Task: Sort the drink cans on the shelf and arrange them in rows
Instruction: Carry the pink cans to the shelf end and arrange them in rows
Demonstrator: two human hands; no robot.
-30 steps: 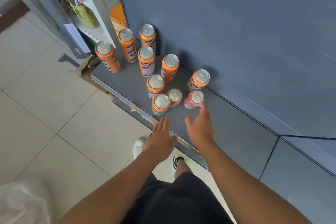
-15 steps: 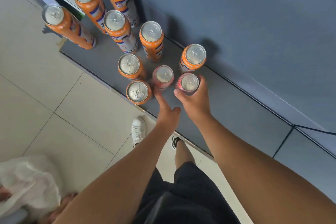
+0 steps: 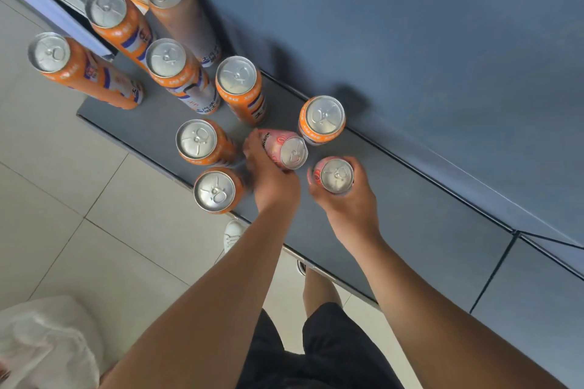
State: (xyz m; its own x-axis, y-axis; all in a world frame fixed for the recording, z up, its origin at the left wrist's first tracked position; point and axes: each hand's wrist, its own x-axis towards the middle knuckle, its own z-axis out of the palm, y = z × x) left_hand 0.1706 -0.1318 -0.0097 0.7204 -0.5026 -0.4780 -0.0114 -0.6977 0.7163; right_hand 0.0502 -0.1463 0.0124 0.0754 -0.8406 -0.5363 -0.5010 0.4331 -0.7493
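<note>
On the grey metal shelf (image 3: 410, 218), the left hand (image 3: 272, 180) curls its fingers round a tilted small pink aluminium can (image 3: 286, 148); the right hand (image 3: 346, 204) grips an upright pink can (image 3: 336, 175) at its four o'clock. Best to lift both straight up, clear of the tall orange cans (image 3: 202, 142) at nine o'clock.

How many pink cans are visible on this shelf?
2 pink cans: one tilted in the left hand, one upright in the right hand, both near the shelf front. None appears hidden.
</note>
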